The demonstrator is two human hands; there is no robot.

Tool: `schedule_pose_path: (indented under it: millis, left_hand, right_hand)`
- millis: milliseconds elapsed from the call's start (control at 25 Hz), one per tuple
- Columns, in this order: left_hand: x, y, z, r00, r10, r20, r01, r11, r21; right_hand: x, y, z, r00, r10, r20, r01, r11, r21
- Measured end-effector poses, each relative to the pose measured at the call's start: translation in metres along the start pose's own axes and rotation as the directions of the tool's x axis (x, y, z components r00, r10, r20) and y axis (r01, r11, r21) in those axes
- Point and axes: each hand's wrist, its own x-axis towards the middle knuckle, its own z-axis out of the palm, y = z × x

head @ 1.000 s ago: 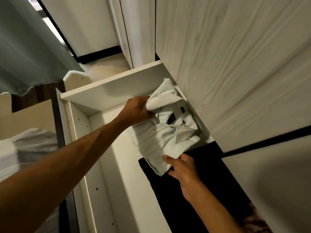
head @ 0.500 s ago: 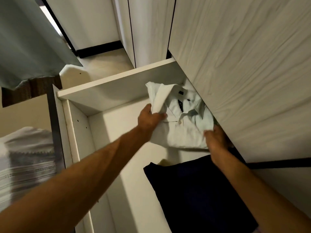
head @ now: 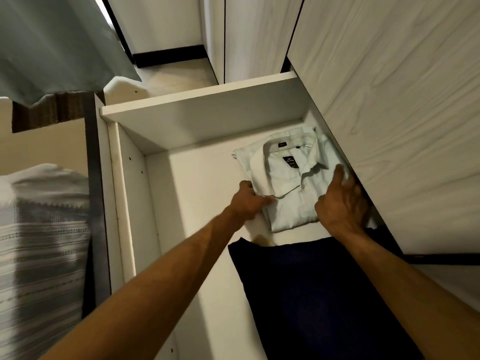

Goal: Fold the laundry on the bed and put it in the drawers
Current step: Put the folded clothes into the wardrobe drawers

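- Placing step in hand: folded pale shirt (head: 291,178) lying flat on the floor of the open drawer (head: 200,120), collar up, tucked into the far corner next to the wardrobe front (head: 389,87), its far side partly under that front's lower edge.
- Left hand (head: 249,201) at the shirt's left edge, fingers curled under and round the fold, pinching the cloth near the collar point.
- Right hand (head: 340,201) laid on the shirt's right side, fingers spread and fairly straight, pressing or smoothing rather than gripping; fingertips close to the wardrobe front, whether touching it not clear.
- Folded dark garment (head: 311,294) already in the same drawer, nearer the body, just beside the shirt's near edge with a narrow strip of drawer floor between; a small tan bit of something showing at its far left corner, too little visible to name.
- Drawer's left part bare white board beside both garments.
- Striped light cloth (head: 39,242) at the left, outside the drawer, blurred; possibly more laundry, not certain.
- Judged progress: shirt as good as stowed, only the release and a last tidy remaining for this piece.
- Next move calls for: slipping the left fingers out from under the fold without dragging it open, lifting the right palm straight up so the collar keeps its shape, then drawing both arms back clear of the drawer's front edge.
- Risk, as a guess: sleeve or hem at the far side catching under the wardrobe front when the drawer slides shut.
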Motion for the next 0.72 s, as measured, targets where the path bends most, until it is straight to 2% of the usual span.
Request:
schedule_pose_path:
  millis: [80,160,240,320,360,440,520,600,720]
  left_hand:
    - [-0.017,-0.004,-0.017,0.996,0.026,-0.081,-0.018,0.995,0.103]
    - [-0.051,0.000,-0.037,0.988,0.103,-0.115,-0.086,0.986,0.147]
    - [-0.092,0.007,-0.056,0.959,0.254,-0.124,-0.224,0.950,0.217]
    - [-0.141,0.006,-0.082,0.882,0.439,-0.171,-0.377,0.875,0.303]
    - [-0.168,0.002,-0.099,0.829,0.517,-0.212,-0.435,0.836,0.334]
    - [-0.220,-0.011,-0.136,0.736,0.602,-0.309,-0.484,0.787,0.382]
    - [-0.267,-0.033,-0.173,0.671,0.612,-0.418,-0.475,0.788,0.392]
    - [-0.318,-0.071,-0.215,0.606,0.566,-0.560,-0.442,0.824,0.354]
    - [-0.397,-0.155,-0.281,0.503,0.434,-0.748,-0.346,0.893,0.286]
  right_hand:
    - [-0.011,0.005,-0.003,0.993,-0.094,0.065,0.098,0.993,-0.068]
    - [-0.023,0.002,-0.011,0.979,-0.190,0.073,0.193,0.980,-0.045]
    - [-0.034,-0.011,-0.025,0.957,-0.286,0.040,0.274,0.943,0.188]
    - [-0.054,-0.038,-0.046,0.915,-0.402,-0.035,0.375,0.813,0.445]
    - [-0.068,-0.059,-0.058,0.885,-0.459,-0.083,0.433,0.744,0.509]
    - [-0.104,-0.108,-0.081,0.810,-0.557,-0.183,0.548,0.607,0.575]
    - [-0.149,-0.162,-0.101,0.730,-0.629,-0.268,0.638,0.486,0.598]
    - [-0.209,-0.222,-0.114,0.618,-0.722,-0.311,0.723,0.367,0.585]
    - [-0.317,-0.307,-0.106,0.412,-0.880,-0.237,0.801,0.226,0.555]
